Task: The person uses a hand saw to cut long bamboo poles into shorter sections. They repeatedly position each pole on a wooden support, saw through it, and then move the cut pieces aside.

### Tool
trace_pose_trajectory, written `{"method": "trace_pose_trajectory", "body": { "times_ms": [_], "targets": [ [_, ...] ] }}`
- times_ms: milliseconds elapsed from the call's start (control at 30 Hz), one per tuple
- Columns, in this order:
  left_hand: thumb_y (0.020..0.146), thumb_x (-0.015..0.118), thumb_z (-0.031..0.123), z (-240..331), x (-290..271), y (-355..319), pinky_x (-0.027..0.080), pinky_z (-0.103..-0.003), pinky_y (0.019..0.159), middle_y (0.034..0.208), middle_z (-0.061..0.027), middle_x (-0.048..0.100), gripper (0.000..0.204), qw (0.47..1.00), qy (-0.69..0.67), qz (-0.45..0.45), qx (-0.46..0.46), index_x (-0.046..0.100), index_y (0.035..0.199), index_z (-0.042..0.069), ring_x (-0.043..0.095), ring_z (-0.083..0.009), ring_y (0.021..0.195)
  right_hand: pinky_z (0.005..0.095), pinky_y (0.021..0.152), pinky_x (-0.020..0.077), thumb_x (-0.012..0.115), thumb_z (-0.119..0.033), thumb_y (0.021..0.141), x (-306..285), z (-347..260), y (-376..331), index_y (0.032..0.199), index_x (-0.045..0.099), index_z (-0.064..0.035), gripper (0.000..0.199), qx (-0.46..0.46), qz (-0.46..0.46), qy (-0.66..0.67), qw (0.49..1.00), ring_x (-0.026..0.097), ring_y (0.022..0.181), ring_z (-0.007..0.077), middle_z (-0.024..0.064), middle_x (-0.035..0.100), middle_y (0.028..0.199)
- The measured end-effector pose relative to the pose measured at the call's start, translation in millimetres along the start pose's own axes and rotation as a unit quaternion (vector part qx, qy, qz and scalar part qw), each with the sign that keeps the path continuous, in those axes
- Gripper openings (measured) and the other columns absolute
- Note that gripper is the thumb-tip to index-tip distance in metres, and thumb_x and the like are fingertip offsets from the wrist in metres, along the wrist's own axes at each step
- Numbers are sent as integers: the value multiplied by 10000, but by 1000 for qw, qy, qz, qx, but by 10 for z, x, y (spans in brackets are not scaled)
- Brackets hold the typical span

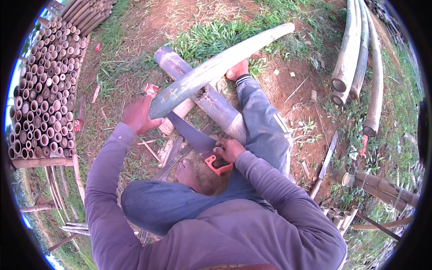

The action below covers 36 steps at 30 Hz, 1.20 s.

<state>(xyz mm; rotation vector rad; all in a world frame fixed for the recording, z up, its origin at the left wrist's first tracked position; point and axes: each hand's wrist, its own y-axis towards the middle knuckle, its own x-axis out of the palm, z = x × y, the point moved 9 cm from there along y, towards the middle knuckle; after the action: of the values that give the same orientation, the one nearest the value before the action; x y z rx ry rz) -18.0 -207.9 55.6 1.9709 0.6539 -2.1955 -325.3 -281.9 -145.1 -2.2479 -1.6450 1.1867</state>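
Note:
My left hand [138,116] grips the near end of a long grey-green bamboo pole [216,67] that runs up and right across the ground. It rests on a second, thicker bamboo pole [204,96] lying crosswise under it. My right hand [228,149] holds the orange handle of a hand saw [198,141]; its dark blade points up-left to the near end of the long pole, just under my left hand. My right bare foot [237,69] is beside the long pole at the crossing. My left foot [185,173] is tucked under me.
A tall stack of cut bamboo tubes [42,94] fills the left side. Several long bamboo poles [355,54] lie at the upper right, more short pieces [373,184] at the lower right. A long knife [326,162] lies on the red soil. Bamboo strips [168,153] lie under the saw.

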Motion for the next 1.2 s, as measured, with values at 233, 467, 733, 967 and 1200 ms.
{"method": "trace_pose_trajectory", "body": {
  "times_ms": [233,467,733,967,1200],
  "targets": [
    [682,944,322,-1461,317,-2548,496,-517,1030,1253,-159,653,902,983,107,57,-138,520,1442,85,667,-389,1118,504,1015,562,687,-401,972,194,-196,0,1288,730,-61,466,-40,-5,-55,998,725,1148,409,241,763,1186],
    [748,905,377,-2810,1744,-3831,396,-550,1156,1425,-166,610,983,947,78,43,-308,434,1570,117,594,-374,1337,524,969,585,690,-405,957,324,-244,-166,1289,716,-85,462,-79,32,-105,991,738,1086,419,215,765,1161],
    [776,884,389,-2454,2064,-3105,367,-559,1189,1492,-160,570,972,936,82,71,-335,419,1594,143,542,-368,1407,485,1068,447,721,-322,956,-559,-556,-2027,1285,693,-118,388,-223,426,-42,876,644,1197,321,108,682,1204],
    [802,867,394,-1971,1910,-2404,363,-558,1199,1514,-157,552,949,950,95,99,-279,414,1602,159,516,-368,1431,494,1016,499,691,-356,989,-602,1683,-3375,1280,720,-98,390,199,541,59,815,664,1167,376,164,699,1226],
    [827,850,398,-1597,1844,-2414,358,-557,1209,1537,-154,535,926,967,18,123,-222,410,1611,174,489,-368,1455,446,977,565,660,-396,970,618,3058,-4086,1130,803,-26,428,388,441,230,776,754,1071,390,246,781,1113]
  ]
}}
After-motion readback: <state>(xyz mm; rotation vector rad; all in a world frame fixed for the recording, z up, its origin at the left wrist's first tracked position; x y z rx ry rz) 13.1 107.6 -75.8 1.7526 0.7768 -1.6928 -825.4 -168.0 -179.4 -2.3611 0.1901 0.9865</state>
